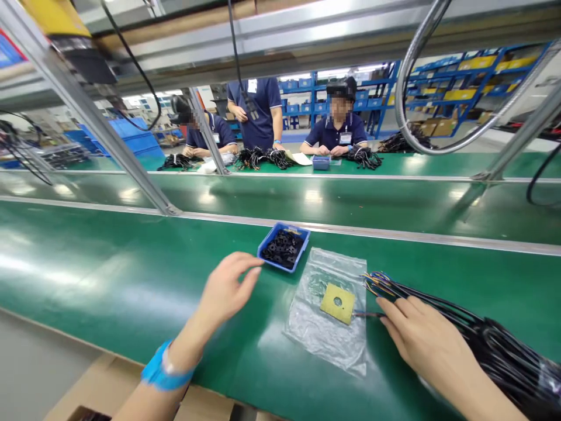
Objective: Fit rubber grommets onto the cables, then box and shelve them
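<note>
My left hand [228,286] is at the near left corner of a small blue bin [284,269]. Its index finger and thumb are stretched out and slightly apart, with nothing visible between them. Small black parts [283,248] fill the bin. On the right, the fingers of my right hand [423,330] are closed on the end of a black cable [372,315]. That cable's thin wires reach toward a yellow square piece [327,302] with a round hole, which lies on a clear plastic bag [326,345]. Beside this hand lies a bundle of black cables [495,330] with bare-coloured wire ends.
A metal rail [350,233] runs along the far side of the green bench [109,263]. Slanted metal posts [109,117] and a hanging metal hose [403,117] frame the view. Across the bench, several people work among cable bundles [263,158] and a blue bin [321,163].
</note>
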Available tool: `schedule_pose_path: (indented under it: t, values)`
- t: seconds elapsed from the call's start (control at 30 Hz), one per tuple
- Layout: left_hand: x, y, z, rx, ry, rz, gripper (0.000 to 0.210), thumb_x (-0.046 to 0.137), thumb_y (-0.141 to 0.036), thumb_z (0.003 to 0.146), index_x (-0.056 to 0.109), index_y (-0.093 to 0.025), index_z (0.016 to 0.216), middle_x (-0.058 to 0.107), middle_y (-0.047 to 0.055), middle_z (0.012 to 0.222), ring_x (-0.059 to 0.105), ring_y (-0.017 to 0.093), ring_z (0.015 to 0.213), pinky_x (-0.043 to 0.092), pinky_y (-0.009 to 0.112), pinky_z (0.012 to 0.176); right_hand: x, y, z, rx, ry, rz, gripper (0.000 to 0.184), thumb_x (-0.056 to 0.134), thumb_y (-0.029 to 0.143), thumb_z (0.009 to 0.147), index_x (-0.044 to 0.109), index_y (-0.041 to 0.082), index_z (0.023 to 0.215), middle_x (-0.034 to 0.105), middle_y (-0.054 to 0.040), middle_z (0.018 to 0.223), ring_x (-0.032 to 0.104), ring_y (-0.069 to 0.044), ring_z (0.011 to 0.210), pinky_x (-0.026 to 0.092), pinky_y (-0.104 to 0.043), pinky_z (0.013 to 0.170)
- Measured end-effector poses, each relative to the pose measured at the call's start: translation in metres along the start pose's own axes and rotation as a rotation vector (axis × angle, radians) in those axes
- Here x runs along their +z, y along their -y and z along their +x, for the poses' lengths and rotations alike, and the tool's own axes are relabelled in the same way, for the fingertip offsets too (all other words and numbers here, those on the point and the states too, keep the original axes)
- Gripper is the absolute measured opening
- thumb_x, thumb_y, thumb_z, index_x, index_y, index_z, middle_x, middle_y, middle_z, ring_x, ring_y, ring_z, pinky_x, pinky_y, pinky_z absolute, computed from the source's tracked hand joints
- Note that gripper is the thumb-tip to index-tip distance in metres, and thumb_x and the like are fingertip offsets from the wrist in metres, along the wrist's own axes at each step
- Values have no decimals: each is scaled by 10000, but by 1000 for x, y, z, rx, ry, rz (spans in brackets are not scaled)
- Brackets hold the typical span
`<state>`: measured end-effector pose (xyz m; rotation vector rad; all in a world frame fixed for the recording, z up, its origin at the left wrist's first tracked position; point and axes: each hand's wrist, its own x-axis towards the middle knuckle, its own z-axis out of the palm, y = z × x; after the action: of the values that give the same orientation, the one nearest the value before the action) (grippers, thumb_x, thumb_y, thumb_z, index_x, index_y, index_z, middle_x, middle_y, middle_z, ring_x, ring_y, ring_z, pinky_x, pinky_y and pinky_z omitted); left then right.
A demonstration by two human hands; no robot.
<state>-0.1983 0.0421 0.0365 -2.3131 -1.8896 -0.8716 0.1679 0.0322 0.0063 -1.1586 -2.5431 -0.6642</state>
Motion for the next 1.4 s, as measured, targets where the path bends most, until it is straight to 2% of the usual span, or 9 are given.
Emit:
schedule_pose_path:
  t: [0.13, 0.23, 0.37, 0.53, 0.73, 0.9, 1.1, 1.27, 1.4]
  values:
    - [33, -5, 54, 6, 194, 130, 188, 567, -218, 818, 719, -166, 917, 636, 110, 935, 556, 257, 959, 459, 389, 889, 2, 0, 6, 4, -23, 37, 253, 379, 139, 887, 531, 201, 694, 490, -44, 650, 459, -211, 635, 302, -343, 599]
    - [48, -7, 75, -16, 195, 112, 82, 621, -160, 740, 703, -160, 751, 623, 114, 839, 558, 281, 904, 467, 413, 831, 2, -2, 12, 31, -90, 37, 244, 377, 133, 882, 501, 198, 682, 478, -47, 670, 449, -208, 631, 315, -345, 600]
    - [50, -9, 69, -66, 151, -48, 125, 555, -85, 740, 649, -167, 736, 623, 100, 816, 545, 276, 891, 436, 456, 865, 1, -2, 13, 63, -171, 102, 216, 343, 171, 926, 556, 143, 905, 507, -57, 753, 492, -183, 668, 363, -316, 603]
    - [46, -16, 57, -237, 80, -454, 179, 502, -222, 838, 619, -167, 963, 647, 101, 952, 593, 234, 900, 454, 451, 901, -2, 3, 0, -21, -177, 258, 253, 356, 196, 955, 567, 143, 1084, 496, -18, 694, 489, -144, 581, 380, -276, 528]
    - [51, -38, 49, -489, 265, -1037, 393, 653, -409, 732, 626, -117, 994, 690, 85, 813, 688, 195, 750, 566, 329, 703, -7, 7, -4, -30, -224, 537, 210, 418, 164, 948, 553, 136, 1106, 554, -12, 687, 509, -124, 565, 396, -254, 499]
    - [59, -59, 37, -574, 379, -1255, 540, 840, -380, 533, 681, -113, 974, 699, 54, 747, 670, 144, 656, 547, 247, 623, -8, 8, -4, 5, -175, 600, 178, 424, 172, 944, 562, 173, 1057, 571, -9, 689, 531, -133, 572, 417, -262, 507]
    - [73, -66, 27, -530, 489, -1285, 472, 750, -492, 665, 709, -91, 911, 703, 72, 710, 645, 124, 582, 502, 219, 528, -8, 5, -7, 48, -130, 670, 172, 457, 167, 930, 560, 180, 1067, 576, -10, 701, 527, -134, 585, 428, -267, 516]
    - [79, -72, 20, -470, 544, -1174, 394, 694, -432, 737, 653, -113, 965, 710, 75, 777, 662, 148, 639, 522, 258, 587, -11, -1, -5, 184, -225, 722, 169, 484, 167, 926, 590, 173, 1058, 659, -23, 806, 612, -112, 683, 507, -226, 631]
    - [81, -85, 15, -103, 444, -749, 170, 587, -299, 836, 654, -166, 918, 700, 64, 852, 654, 166, 771, 513, 287, 696, -14, -2, -2, 278, -306, 643, 192, 482, 216, 933, 592, 156, 1079, 702, -59, 943, 676, -138, 836, 551, -222, 770]
